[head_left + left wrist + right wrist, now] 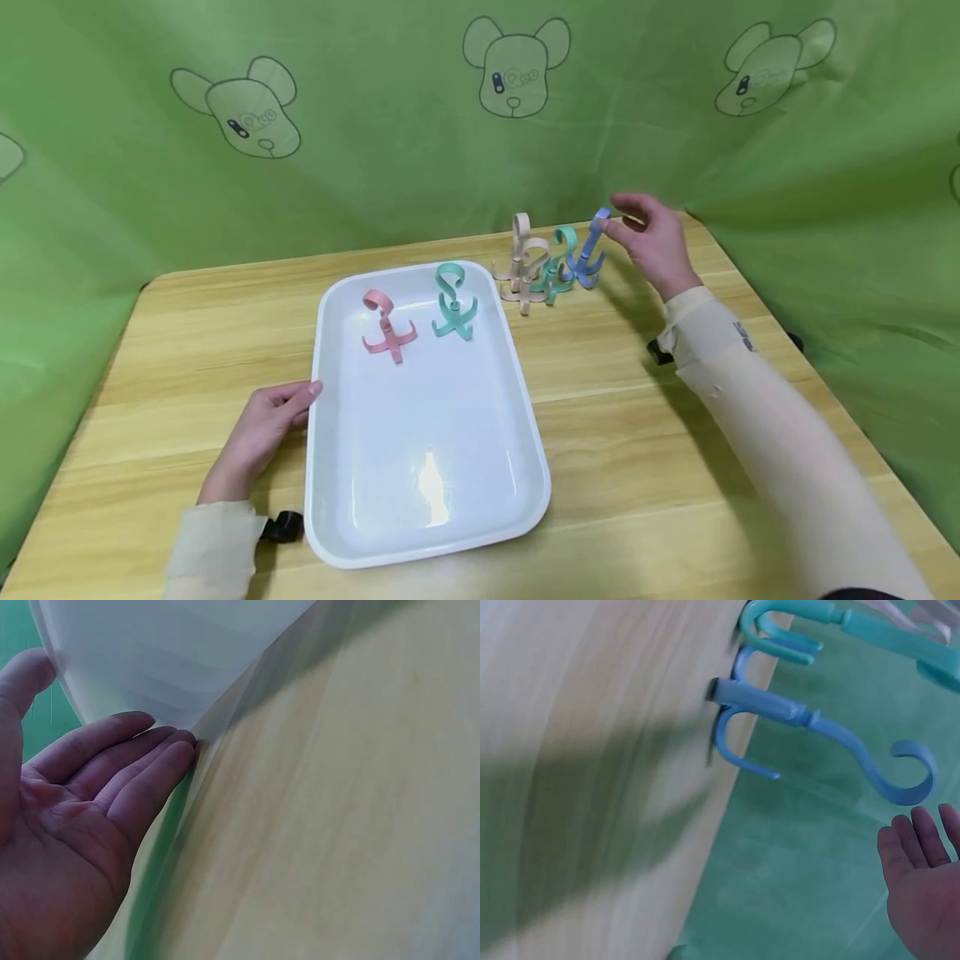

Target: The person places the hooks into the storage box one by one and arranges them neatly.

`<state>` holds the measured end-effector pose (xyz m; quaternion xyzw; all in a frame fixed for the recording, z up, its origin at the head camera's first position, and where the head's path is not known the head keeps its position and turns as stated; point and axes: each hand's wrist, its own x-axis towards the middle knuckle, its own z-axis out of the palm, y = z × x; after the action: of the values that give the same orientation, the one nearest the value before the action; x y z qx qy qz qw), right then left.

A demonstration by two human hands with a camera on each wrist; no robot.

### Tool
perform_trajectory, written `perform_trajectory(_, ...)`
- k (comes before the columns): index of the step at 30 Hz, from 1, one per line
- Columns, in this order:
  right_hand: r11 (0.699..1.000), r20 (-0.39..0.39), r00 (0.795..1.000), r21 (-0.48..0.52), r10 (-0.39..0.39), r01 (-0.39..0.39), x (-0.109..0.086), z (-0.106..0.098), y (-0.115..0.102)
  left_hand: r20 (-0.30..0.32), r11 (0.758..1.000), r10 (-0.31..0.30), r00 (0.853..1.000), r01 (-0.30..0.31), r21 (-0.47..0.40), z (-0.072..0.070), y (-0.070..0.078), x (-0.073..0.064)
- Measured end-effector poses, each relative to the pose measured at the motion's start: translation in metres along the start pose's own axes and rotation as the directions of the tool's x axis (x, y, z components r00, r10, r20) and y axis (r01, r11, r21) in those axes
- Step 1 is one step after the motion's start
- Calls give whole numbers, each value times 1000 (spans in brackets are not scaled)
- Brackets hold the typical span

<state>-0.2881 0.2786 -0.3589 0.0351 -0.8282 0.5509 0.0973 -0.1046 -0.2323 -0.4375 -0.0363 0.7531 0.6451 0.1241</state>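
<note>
A shallow white tray (427,417) lies on the table, a pink hook hanger (388,333) and a green hook hanger (454,312) standing in its far half. My left hand (266,425) holds its left rim, thumb over the edge and fingers against the outer wall (187,652). At the back right stands a blue hook hanger (585,265), upright with a curled top. My right hand (656,242) is beside that curl, fingers spread and thumb near it. In the right wrist view, a small gap separates the fingers (907,840) from the blue hanger (855,750).
Between the tray and the blue hanger, two beige hook hangers (525,287) and another green hook hanger (557,271) stand close together. A green curtain (390,167) hangs behind the wooden table (637,467), whose back edge is just beyond the hangers.
</note>
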Motion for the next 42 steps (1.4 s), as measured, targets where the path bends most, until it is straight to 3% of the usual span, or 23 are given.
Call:
perform_trajectory(10,999,53,998,-12,37,-36,8,3,17,2,999,21,1000,-21,-28,-1,-2,0)
perform_trajectory(20,997,44,996,3,71,-72,9,5,15,6,999,25,1000,-25,-36,-1,-2,2)
perform_trajectory(26,996,55,995,-40,82,-80,8,5,16,7,1000,7,1000,-7,-21,-2,-3,0)
perform_trajectory(42,997,22,998,-54,59,-58,10,-5,0,13,999,22,1000,-22,-27,-2,-4,1)
